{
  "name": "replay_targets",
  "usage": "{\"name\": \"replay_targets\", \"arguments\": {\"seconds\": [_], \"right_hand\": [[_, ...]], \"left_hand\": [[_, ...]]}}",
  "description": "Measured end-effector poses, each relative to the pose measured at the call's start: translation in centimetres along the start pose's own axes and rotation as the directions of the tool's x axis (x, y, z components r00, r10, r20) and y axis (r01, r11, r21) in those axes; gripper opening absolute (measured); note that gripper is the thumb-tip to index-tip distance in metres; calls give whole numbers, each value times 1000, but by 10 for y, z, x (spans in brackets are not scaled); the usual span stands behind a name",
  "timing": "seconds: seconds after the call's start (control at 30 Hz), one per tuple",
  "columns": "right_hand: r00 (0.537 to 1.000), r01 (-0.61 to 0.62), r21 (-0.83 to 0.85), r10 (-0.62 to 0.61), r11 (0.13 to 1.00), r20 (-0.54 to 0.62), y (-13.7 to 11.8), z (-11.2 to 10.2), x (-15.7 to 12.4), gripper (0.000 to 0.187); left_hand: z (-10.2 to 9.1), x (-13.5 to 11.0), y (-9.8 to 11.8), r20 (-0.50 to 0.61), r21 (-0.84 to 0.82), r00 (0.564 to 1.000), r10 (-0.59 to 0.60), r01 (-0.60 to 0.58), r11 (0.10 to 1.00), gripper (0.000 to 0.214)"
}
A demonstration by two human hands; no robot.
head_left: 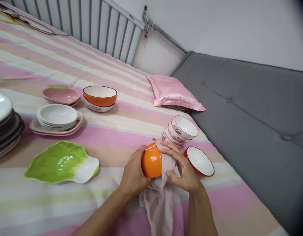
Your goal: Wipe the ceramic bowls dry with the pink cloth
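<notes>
An orange bowl [151, 162] is tilted on its side between my two hands, its glossy outside facing me. My left hand [134, 172] is closed around its left side. Over the bowl's right side lies a pale pink cloth [163, 196], which hangs down toward me. My right hand [182, 167] presses the cloth to the bowl with curved fingers. Just beyond that hand leans a stack of white bowls [184, 128] with red rims. Right of it, a red bowl [200, 161] with a white inside lies tilted on the bedspread.
A green leaf-shaped dish [59, 162] lies at left. Behind it are small white dishes [58, 114] on trays, pink dishes [61, 95] and two stacked bowls [100, 96]. Plates [6, 131] pile up at the left edge. A pink pillow [174, 93] rests by the grey headboard [252, 108].
</notes>
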State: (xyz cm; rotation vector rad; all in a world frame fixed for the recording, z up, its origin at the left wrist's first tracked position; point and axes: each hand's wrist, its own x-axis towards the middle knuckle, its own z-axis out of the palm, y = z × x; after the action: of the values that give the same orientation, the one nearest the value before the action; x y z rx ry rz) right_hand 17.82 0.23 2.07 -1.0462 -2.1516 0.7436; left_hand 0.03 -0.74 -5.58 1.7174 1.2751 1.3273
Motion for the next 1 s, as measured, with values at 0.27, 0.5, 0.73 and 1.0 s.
{"name": "replay_targets", "arguments": {"seconds": [0.27, 0.5, 0.73, 1.0], "right_hand": [[997, -59, -161, 68, 985, 48, -13, -3, -1, 67], [996, -47, -210, 30, 977, -86, -6, 9, 5, 66], [978, 56, -317, -116, 947, -175, -4, 22, 10, 49], [913, 223, -546, -370, 807, -172, -17, 38, 16, 40]], "left_hand": [[0, -1, 1, -4, 19, 999, 43, -43, 999, 77], [-3, -2, 11, -49, 10, 989, 139, -138, 990, 70], [-7, -2, 20, -73, 0, 990, 124, -124, 992, 65], [-9, -1, 21, -111, 8, 990, 82, -82, 997, 55]]}}
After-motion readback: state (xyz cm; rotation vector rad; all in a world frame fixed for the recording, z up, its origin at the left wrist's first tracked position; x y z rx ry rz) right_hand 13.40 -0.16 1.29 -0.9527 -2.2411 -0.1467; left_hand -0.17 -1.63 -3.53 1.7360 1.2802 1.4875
